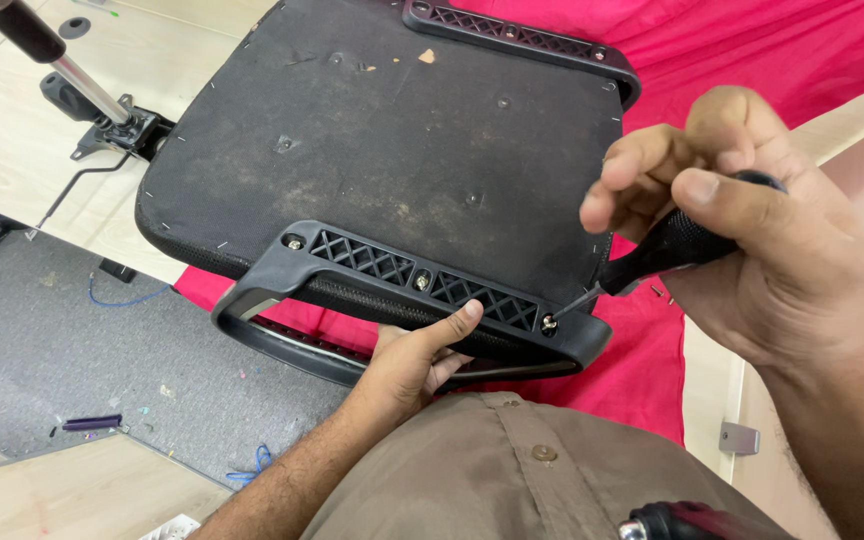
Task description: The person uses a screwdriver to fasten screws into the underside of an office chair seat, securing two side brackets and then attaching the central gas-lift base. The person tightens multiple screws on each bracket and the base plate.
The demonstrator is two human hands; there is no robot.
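Seen from above: pale wooden table [12,130] spread with a red cloth [752,50], grey floor [72,340] below, strewn with bits of blue wire [122,297] and small scraps. Upturned on the cloth, a black chair seat [382,150], dusty fabric underside facing up, stapled round the edge. Left of the seat, on the bare wood, a gas-lift column with its black mechanism [102,115]. Bolted along the seat's near edge, a black plastic armrest bracket [412,285] with lattice ribbing; a second bracket [522,40] at the far edge.

Right hand [752,220] closed around the black handle of a screwdriver [667,248], fingers curled tight about the grip. Long axis slanting down and left from the handle; thin tip set on the screw [550,322] at the bracket's right end. Left hand [414,360] under the bracket's near side, thumb pressed against its edge, fingers tucked beneath, bracing it.
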